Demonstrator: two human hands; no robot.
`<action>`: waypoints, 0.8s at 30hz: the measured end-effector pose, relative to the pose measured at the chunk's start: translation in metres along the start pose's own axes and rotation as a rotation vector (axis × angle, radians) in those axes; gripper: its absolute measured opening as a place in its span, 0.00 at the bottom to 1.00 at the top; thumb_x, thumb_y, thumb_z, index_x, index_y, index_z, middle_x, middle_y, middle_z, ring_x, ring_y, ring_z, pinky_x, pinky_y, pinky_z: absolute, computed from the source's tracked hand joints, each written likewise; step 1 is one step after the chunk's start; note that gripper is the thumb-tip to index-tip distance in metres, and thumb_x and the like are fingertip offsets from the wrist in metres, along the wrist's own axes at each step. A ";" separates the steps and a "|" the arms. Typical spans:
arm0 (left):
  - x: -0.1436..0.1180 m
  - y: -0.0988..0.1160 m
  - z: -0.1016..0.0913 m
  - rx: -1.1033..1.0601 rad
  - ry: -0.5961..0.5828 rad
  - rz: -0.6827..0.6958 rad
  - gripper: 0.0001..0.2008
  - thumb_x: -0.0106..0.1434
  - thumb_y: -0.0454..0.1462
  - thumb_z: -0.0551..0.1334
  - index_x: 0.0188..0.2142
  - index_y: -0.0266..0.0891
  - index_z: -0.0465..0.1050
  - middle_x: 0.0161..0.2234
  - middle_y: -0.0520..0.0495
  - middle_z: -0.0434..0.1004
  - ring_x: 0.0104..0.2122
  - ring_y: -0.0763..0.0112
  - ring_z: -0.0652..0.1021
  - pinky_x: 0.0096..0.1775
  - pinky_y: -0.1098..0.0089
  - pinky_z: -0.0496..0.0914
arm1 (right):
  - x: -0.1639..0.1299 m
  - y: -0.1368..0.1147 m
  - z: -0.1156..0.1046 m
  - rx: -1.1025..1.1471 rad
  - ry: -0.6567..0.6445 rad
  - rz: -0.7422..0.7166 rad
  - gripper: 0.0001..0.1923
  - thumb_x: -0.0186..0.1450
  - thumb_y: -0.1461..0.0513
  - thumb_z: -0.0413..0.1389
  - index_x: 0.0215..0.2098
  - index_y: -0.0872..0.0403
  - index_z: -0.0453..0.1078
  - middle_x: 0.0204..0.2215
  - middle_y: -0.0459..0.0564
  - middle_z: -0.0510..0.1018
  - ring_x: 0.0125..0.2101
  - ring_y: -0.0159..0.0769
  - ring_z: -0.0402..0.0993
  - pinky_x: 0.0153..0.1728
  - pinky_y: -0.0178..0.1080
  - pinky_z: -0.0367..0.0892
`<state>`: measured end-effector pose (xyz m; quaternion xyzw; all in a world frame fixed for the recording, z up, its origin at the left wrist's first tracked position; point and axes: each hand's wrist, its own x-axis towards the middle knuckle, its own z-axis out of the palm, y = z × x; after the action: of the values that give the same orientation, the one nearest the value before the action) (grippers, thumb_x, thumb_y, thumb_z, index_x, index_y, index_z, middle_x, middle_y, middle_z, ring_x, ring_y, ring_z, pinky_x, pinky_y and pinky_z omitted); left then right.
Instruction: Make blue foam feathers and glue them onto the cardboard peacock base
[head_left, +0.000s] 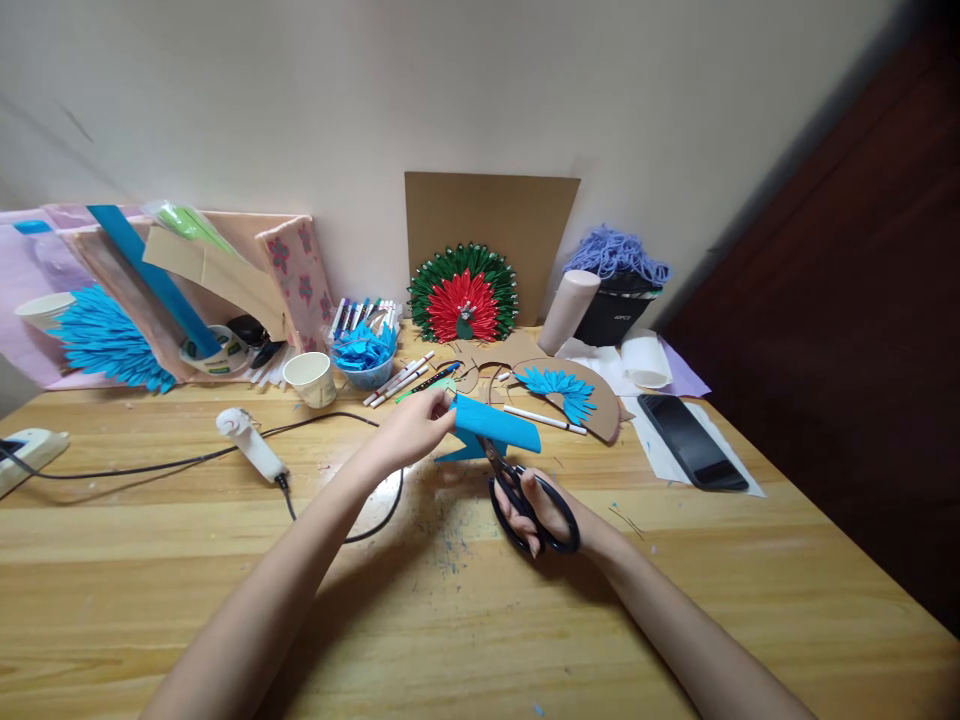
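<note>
My left hand (421, 425) pinches the left end of a folded piece of blue crepe paper (501, 424), held above the table. My right hand (536, 512) has its fingers through the black handles of a pair of scissors (517, 490). The scissor blades point up and left and meet the lower edge of the blue paper; how far they have cut in is hidden. Just behind the paper lies a cardboard fan shape (604, 412) with blue paper petals (559, 390) arranged on it. A plastic bowl of cut blue pieces (364, 352) stands behind my left hand.
A glue gun (251, 447) with a black cord lies at left, beside a paper cup (309, 380). A phone (694, 440) rests at right. At the back, a red and green paper peacock (463, 300) leans on a cardboard sheet (491, 215). Several markers (401, 380) lie nearby.
</note>
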<state>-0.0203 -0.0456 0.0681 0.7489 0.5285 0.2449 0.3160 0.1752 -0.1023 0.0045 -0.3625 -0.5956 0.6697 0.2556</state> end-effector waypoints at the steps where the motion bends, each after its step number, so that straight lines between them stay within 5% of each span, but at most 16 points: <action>1: 0.000 -0.001 0.000 0.006 0.040 0.038 0.07 0.55 0.36 0.55 0.32 0.35 0.69 0.30 0.48 0.73 0.28 0.70 0.71 0.28 0.72 0.63 | 0.000 -0.001 0.000 -0.010 -0.004 0.000 0.38 0.47 0.31 0.37 0.23 0.56 0.59 0.11 0.37 0.57 0.08 0.21 0.53 0.08 0.27 0.55; 4: 0.000 -0.002 0.001 -0.026 0.137 0.179 0.12 0.54 0.36 0.58 0.39 0.37 0.68 0.38 0.46 0.72 0.34 0.69 0.72 0.32 0.72 0.64 | 0.000 -0.001 0.001 -0.052 -0.014 -0.007 0.37 0.49 0.31 0.37 0.21 0.56 0.59 0.11 0.38 0.57 0.08 0.21 0.54 0.08 0.27 0.55; 6: 0.001 -0.001 0.002 -0.042 0.181 0.205 0.09 0.58 0.40 0.56 0.35 0.38 0.70 0.35 0.47 0.73 0.34 0.69 0.71 0.32 0.72 0.63 | 0.000 -0.002 0.001 -0.066 -0.020 -0.019 0.36 0.50 0.32 0.37 0.21 0.56 0.58 0.11 0.37 0.57 0.08 0.22 0.54 0.08 0.27 0.56; 10: 0.005 -0.002 0.006 -0.064 0.244 0.071 0.15 0.61 0.44 0.52 0.26 0.36 0.69 0.24 0.51 0.70 0.26 0.72 0.69 0.28 0.73 0.60 | -0.002 -0.005 0.004 -0.055 -0.051 -0.029 0.36 0.49 0.32 0.37 0.22 0.56 0.59 0.11 0.37 0.56 0.08 0.22 0.53 0.08 0.27 0.56; 15: 0.011 -0.014 0.014 -0.103 0.300 -0.063 0.15 0.59 0.44 0.53 0.26 0.35 0.69 0.23 0.50 0.70 0.25 0.71 0.69 0.26 0.73 0.59 | -0.002 -0.001 0.006 -0.049 -0.073 -0.007 0.36 0.50 0.32 0.39 0.23 0.56 0.58 0.12 0.37 0.57 0.08 0.22 0.54 0.08 0.27 0.56; 21: 0.009 -0.015 0.012 -0.128 0.261 -0.166 0.18 0.57 0.48 0.54 0.33 0.36 0.69 0.23 0.50 0.70 0.24 0.69 0.70 0.25 0.72 0.59 | 0.002 0.007 0.006 -0.024 -0.025 0.011 0.35 0.51 0.33 0.40 0.24 0.56 0.59 0.11 0.36 0.57 0.08 0.22 0.54 0.08 0.26 0.56; 24: 0.002 -0.008 0.009 -0.059 0.192 -0.153 0.17 0.56 0.50 0.55 0.28 0.37 0.67 0.23 0.50 0.69 0.24 0.69 0.69 0.26 0.72 0.58 | 0.004 0.009 0.005 0.010 0.010 0.009 0.36 0.50 0.32 0.39 0.24 0.56 0.59 0.10 0.36 0.57 0.07 0.22 0.55 0.08 0.26 0.56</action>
<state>-0.0188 -0.0432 0.0564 0.6698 0.6045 0.3062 0.3037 0.1692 -0.1038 -0.0053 -0.3674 -0.5892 0.6720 0.2573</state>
